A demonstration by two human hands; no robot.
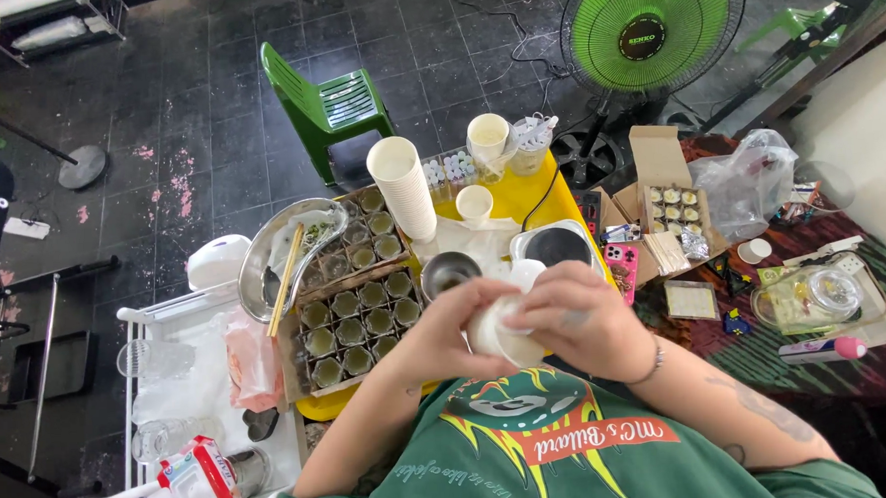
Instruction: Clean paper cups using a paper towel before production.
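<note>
- White paper cup [502,334]: held close to the chest, above the near edge of the yellow table [520,198]; it lies between the two hands, tilted, with its rounded end toward the camera and slightly right. Its long axis appears to run from lower right up toward the left, though the hands cover most of it.
- Left hand [446,324]: fingers curled and closed round the cup's left side, thumb laid over the top.
- Right hand [580,318]: fingers closed on the cup's right side and upper rim, fingertips meeting those of the left hand over it; a bracelet at the wrist.
- Nearness: both hands touch the cup; neither is nearer. The cup sits directly inside both grips, not ahead of the fingers.
- Tray of small filled cups [352,328]: just left of the left hand, on the table, apart from it.
- Stack of white paper cups [402,186]: beyond the hands, leaning, well apart.
- Small metal bowl [449,272]: just beyond the left hand.
</note>
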